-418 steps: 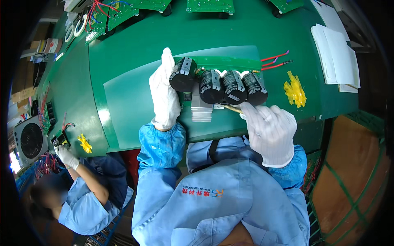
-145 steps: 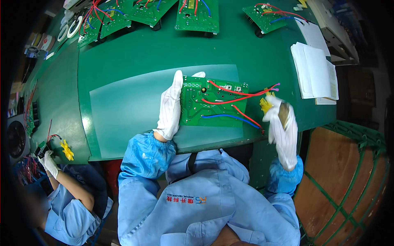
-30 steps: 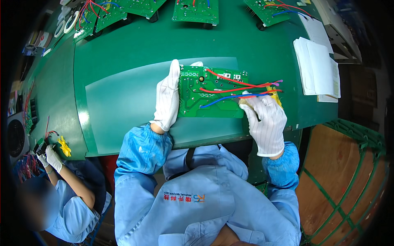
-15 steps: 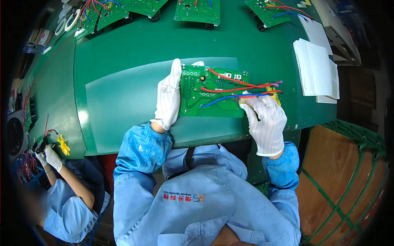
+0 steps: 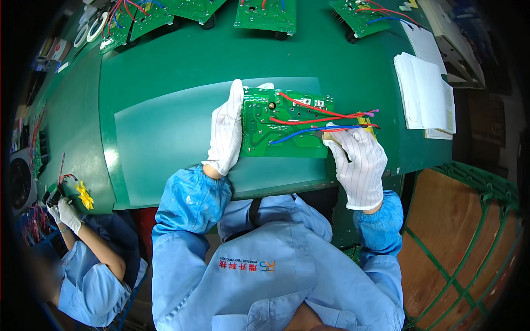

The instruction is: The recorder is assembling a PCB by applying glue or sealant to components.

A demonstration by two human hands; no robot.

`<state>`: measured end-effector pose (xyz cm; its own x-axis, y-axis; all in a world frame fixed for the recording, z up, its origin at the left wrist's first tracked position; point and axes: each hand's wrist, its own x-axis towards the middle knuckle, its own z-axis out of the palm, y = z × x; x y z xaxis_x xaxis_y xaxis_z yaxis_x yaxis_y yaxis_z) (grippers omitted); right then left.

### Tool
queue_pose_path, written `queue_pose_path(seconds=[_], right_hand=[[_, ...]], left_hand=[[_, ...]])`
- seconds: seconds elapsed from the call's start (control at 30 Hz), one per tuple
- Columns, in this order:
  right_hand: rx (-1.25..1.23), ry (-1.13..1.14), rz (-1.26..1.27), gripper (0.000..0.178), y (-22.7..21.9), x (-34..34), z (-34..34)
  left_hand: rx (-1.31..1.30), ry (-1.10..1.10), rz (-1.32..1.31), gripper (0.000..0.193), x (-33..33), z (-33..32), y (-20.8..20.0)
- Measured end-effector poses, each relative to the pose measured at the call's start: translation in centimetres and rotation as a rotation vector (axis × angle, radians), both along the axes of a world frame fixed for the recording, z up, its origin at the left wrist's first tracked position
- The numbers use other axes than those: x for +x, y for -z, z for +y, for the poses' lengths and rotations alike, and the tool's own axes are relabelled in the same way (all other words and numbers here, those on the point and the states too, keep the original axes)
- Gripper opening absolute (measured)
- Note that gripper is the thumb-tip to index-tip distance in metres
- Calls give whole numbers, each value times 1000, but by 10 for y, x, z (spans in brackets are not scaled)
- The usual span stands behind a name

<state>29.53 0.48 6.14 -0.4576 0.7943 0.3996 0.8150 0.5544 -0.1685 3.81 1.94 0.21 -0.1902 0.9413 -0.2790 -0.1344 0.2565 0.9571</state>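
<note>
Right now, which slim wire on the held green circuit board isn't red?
The blue wire, rooted lowest in view on the green circuit board, running toward the white-gloved right hand; the other wires are red.

- Your two white-gloved hands [image 5: 225,132] [image 5: 361,160]
- Your one rectangular green circuit board [image 5: 284,143]
- Three red wires [image 5: 284,123] on your board
- One blue wire [image 5: 301,132]
- Two crumpled yellow clumps [image 5: 84,196] [image 5: 365,121]

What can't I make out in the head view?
Head view:
Held circuit board: far side, hidden by the board itself.
Left hand: most fingers, behind the board.
Tan object: mostly covered by the right hand; kind unclear.
Yellow strips: partly behind the right hand.
Far boards: cut by the upper edge.
</note>
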Motion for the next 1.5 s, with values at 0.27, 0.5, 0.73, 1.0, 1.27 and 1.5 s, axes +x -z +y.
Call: queue_pose_path(seconds=[0.27,0.5,0.73,1.0,1.27,1.5], right_hand=[[-1,14,8,26,1,0,-1],[-269,-66,38,58,-2,-10,-14],[-157,-44,-74,63,3,-22,-28],[-196,-41,-190,51,-18,-28,-40],[-172,-49,-37,57,-1,-29,-37],[-190,-145,163,53,-1,-18,-39]], left_hand=[[-93,95,-33,69,-5,0,-7],[-99,96,-34,69,-1,0,-13],[-79,111,-160,68,5,1,-34],[-7,144,-74,68,3,-3,-20],[-35,107,-144,68,5,-4,-25],[-16,134,-127,68,4,-7,-24]])
